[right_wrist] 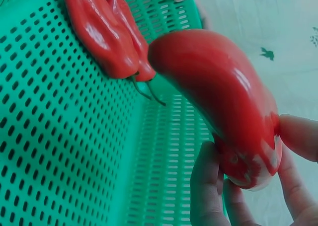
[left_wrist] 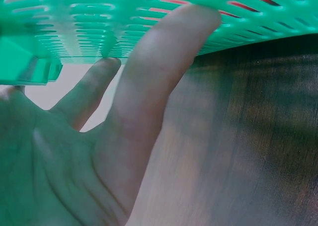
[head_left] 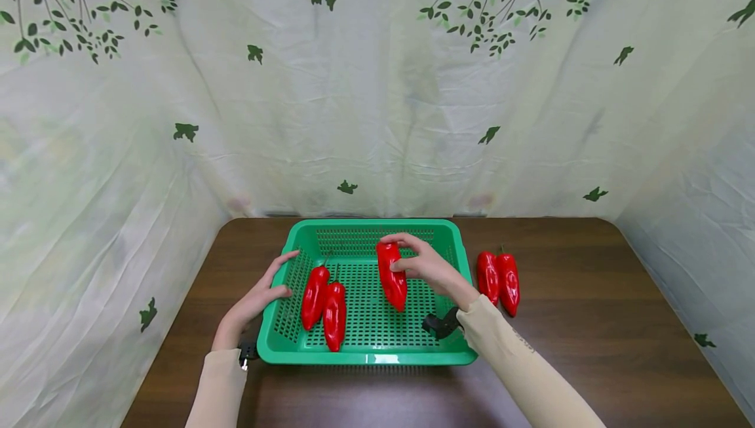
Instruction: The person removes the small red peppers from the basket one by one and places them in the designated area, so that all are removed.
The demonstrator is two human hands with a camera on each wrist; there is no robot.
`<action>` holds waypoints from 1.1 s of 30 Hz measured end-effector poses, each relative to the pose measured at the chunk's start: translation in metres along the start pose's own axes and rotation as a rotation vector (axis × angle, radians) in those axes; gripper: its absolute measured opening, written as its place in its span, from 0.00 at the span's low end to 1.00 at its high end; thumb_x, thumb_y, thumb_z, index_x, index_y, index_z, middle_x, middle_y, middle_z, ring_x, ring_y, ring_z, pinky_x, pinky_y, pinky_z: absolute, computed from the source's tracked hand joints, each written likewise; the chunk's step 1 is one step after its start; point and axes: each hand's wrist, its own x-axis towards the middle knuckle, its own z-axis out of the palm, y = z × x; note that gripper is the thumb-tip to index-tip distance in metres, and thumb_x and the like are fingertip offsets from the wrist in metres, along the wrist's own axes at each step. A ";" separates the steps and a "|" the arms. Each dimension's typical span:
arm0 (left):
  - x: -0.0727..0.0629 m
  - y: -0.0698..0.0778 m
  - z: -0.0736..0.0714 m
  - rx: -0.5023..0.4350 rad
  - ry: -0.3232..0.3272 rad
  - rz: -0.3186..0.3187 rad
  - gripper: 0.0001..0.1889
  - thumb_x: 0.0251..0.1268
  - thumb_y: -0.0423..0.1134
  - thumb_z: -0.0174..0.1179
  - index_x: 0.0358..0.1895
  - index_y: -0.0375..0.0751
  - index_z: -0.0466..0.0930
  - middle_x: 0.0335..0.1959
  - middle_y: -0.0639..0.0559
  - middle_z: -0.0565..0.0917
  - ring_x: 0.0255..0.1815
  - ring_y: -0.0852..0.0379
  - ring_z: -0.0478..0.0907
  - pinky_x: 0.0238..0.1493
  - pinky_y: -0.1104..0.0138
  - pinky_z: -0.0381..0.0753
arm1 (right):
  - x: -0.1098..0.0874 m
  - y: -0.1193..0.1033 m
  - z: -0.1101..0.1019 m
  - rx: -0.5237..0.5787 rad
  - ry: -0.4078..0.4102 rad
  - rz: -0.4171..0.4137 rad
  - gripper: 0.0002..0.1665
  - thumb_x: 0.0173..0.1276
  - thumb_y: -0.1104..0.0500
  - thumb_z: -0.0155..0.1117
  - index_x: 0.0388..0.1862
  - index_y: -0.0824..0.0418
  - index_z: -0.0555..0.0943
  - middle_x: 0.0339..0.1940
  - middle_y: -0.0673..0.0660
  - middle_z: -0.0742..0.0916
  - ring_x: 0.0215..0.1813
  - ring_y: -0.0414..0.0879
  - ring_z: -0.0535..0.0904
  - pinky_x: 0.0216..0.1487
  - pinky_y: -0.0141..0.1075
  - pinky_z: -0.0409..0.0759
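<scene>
We are watching the right grip [head_left: 429, 268] pinching a red pepper [head_left: 390, 280] over the green basket [head_left: 330, 358], right of two peppers [head_left: 334, 316] lying inside. The left grip [head_left: 255, 302], fingers straight, is touching the basket's left side. Only the head view is showing two outer peppers [head_left: 508, 284] on the bench [head_left: 590, 297], farther right.
</scene>
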 end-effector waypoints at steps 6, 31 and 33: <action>0.000 0.000 0.000 0.011 0.002 0.005 0.38 0.62 0.32 0.49 0.75 0.55 0.47 0.71 0.37 0.47 0.62 0.31 0.57 0.44 0.55 0.78 | -0.005 -0.001 -0.009 0.011 0.010 -0.007 0.31 0.61 0.69 0.60 0.64 0.61 0.70 0.62 0.62 0.70 0.56 0.58 0.71 0.47 0.46 0.80; 0.002 -0.001 0.000 0.027 0.010 0.003 0.37 0.62 0.32 0.49 0.75 0.56 0.48 0.71 0.39 0.47 0.63 0.33 0.55 0.45 0.55 0.76 | -0.027 -0.002 -0.044 -0.011 0.035 -0.027 0.30 0.65 0.68 0.57 0.66 0.63 0.66 0.64 0.65 0.65 0.58 0.60 0.69 0.47 0.46 0.79; 0.002 -0.001 0.000 0.026 0.011 0.003 0.37 0.62 0.32 0.49 0.75 0.56 0.48 0.71 0.39 0.47 0.63 0.33 0.55 0.45 0.55 0.76 | -0.030 -0.004 -0.046 -0.011 0.044 -0.026 0.29 0.65 0.69 0.57 0.66 0.62 0.67 0.64 0.64 0.66 0.57 0.60 0.69 0.47 0.46 0.79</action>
